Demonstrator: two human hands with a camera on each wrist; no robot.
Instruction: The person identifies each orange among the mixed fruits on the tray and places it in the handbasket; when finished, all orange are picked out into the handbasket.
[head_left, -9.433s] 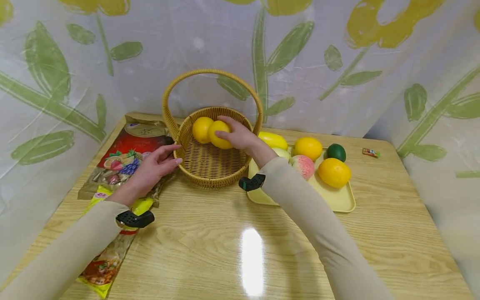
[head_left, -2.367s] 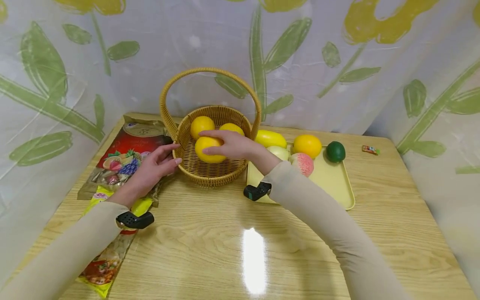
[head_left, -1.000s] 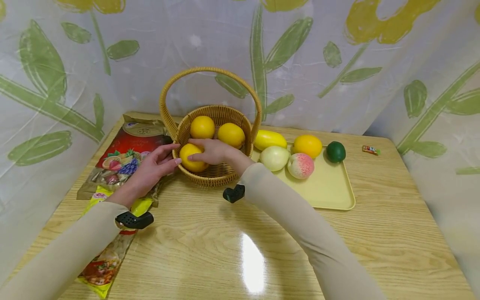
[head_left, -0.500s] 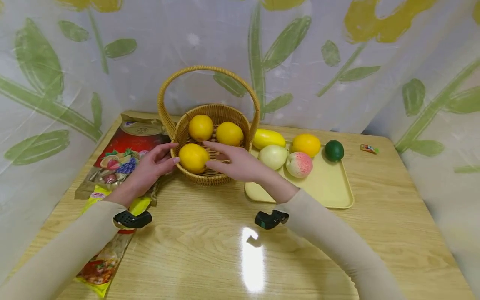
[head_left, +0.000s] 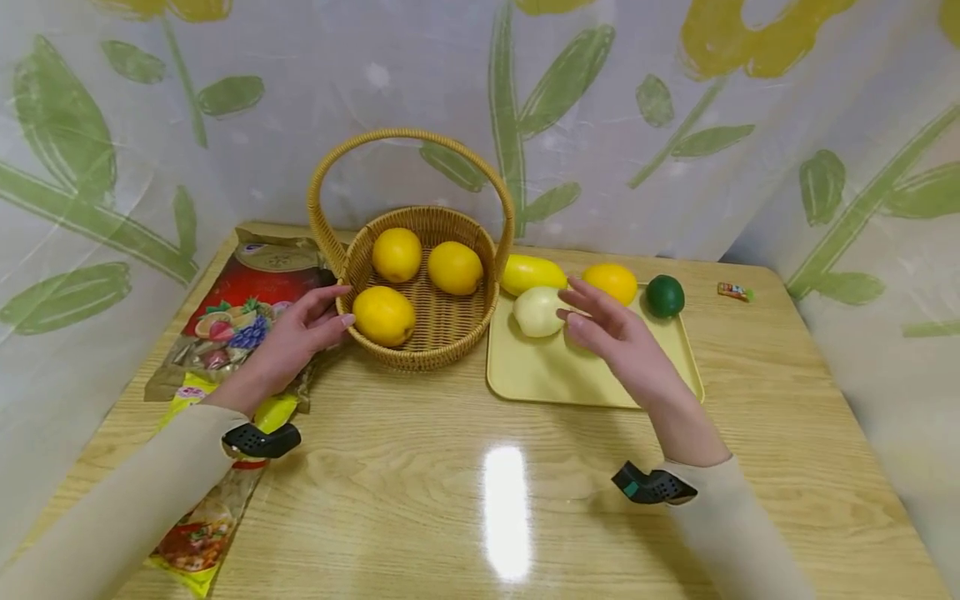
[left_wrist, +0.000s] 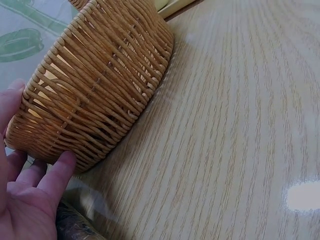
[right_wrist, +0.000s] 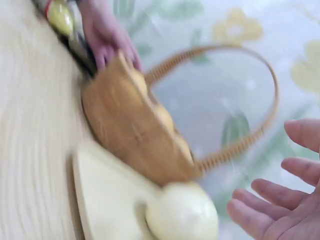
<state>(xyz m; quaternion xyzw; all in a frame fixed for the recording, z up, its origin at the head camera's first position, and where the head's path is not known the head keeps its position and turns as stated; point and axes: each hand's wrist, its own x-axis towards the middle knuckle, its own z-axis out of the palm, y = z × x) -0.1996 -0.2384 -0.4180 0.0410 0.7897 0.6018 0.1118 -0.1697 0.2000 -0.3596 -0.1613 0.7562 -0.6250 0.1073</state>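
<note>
A wicker basket [head_left: 420,354] with a tall handle stands at the back of the table. Inside lie three orange-yellow fruits, one at the front left [head_left: 384,317], one at the back [head_left: 397,254] and one at the right [head_left: 455,267]. My left hand [head_left: 288,342] holds the basket's left edge, thumb and fingers on either side of it. My right hand [head_left: 626,346] is over the yellow tray [head_left: 525,382], fingers spread and holding nothing. Its fingertips are close to a pale green fruit [head_left: 538,312]; contact is unclear. The hand hides the pink-and-white peach.
Also around the tray are a long yellow fruit [head_left: 532,273], an orange fruit [head_left: 611,283] and a dark green fruit [head_left: 664,297]. A small wrapped candy [head_left: 735,292] lies farther right. Food packages, a red-brown bag [head_left: 255,287] and a yellow packet [head_left: 198,533], cover the left side.
Two more orange-yellow fruits have come into the basket from the tray. My right hand has let go of the front-left one and moved right, over the tray. The left hand stays put.
</note>
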